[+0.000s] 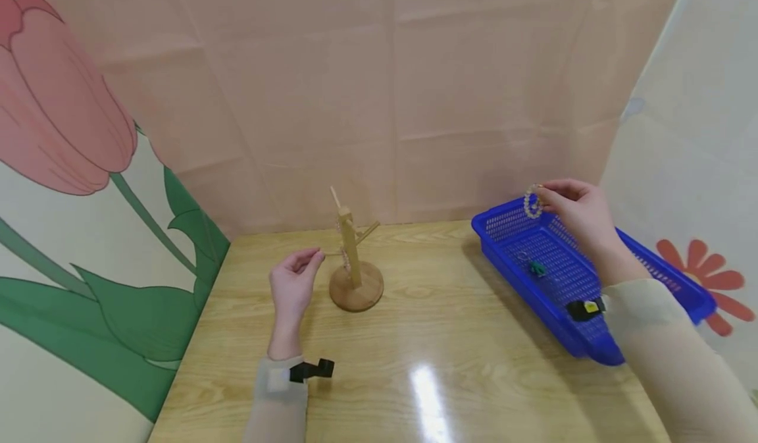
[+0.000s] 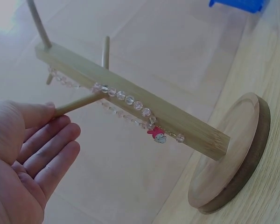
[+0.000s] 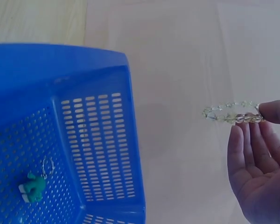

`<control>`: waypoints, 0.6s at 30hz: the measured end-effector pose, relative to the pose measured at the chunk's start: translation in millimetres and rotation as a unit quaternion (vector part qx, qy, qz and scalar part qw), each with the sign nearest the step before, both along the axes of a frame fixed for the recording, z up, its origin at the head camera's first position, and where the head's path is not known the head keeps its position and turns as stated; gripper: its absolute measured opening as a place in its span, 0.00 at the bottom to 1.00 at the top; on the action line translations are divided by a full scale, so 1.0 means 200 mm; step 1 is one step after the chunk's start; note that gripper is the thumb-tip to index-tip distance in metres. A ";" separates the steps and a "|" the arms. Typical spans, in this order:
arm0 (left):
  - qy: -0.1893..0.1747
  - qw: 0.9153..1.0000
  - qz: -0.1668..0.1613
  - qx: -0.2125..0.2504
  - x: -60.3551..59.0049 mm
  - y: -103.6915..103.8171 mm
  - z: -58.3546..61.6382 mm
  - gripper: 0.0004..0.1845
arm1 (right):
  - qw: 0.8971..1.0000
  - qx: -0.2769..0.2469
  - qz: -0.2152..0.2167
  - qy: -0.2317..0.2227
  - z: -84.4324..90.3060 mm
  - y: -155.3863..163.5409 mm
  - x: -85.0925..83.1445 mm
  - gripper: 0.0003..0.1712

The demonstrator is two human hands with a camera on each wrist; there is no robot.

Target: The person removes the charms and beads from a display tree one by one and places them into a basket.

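1. The right hand (image 1: 577,214) pinches a clear bead bracelet (image 1: 532,203) between thumb and fingertips, held in the air over the far end of the blue perforated basket (image 1: 651,259) at the table's right edge.
2. A green keychain charm (image 3: 33,187) lies in the basket.
3. The left hand (image 1: 293,284), fingers loosely apart and holding nothing, touches a peg of the wooden jewellery stand (image 2: 130,105) near the table's far edge.
4. A beaded bracelet with a pink charm (image 2: 157,134) hangs on the stand.

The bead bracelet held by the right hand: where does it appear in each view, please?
Head: bead bracelet at right of centre, pinched by the right hand above the far end of the blue basket.
Left wrist: not in it; another bracelet hangs on the wooden stand.
Right wrist: bracelet at right, pinched at the fingertips.
Shared landmark: the blue basket.
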State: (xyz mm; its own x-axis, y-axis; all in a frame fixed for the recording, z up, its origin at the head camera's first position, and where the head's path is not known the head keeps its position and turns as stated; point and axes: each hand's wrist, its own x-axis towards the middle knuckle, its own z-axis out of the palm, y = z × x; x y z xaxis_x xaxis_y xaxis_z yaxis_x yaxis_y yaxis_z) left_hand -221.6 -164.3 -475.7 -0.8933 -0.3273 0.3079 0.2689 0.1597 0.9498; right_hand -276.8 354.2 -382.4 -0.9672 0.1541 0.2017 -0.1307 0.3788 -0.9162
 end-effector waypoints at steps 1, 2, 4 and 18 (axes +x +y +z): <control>0.005 1.000 -0.002 0.000 0.00 0.00 -0.01 0.09 | 1.000 0.004 0.000 0.003 0.00 0.00 0.00 0.27; 0.010 1.000 -0.004 0.002 0.00 0.00 -0.01 0.10 | 1.000 0.008 0.000 0.007 -0.01 0.01 0.01 0.26; 0.021 1.000 -0.008 0.004 0.00 -0.01 -0.02 0.10 | 1.000 0.013 0.003 0.016 -0.02 0.02 0.00 0.24; 0.025 1.000 -0.010 -0.001 0.00 -0.01 -0.02 0.10 | 0.990 0.139 0.028 -0.019 -0.07 0.09 0.04 0.25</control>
State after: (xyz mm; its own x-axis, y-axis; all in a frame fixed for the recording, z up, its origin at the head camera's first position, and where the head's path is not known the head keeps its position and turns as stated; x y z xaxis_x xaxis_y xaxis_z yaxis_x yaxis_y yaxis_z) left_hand -222.0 -166.5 -479.6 -0.8832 -0.3083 0.3535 0.3201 0.1546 0.9347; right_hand -269.2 372.7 -395.9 -0.9806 0.0433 0.1910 -0.1256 0.6094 -0.7829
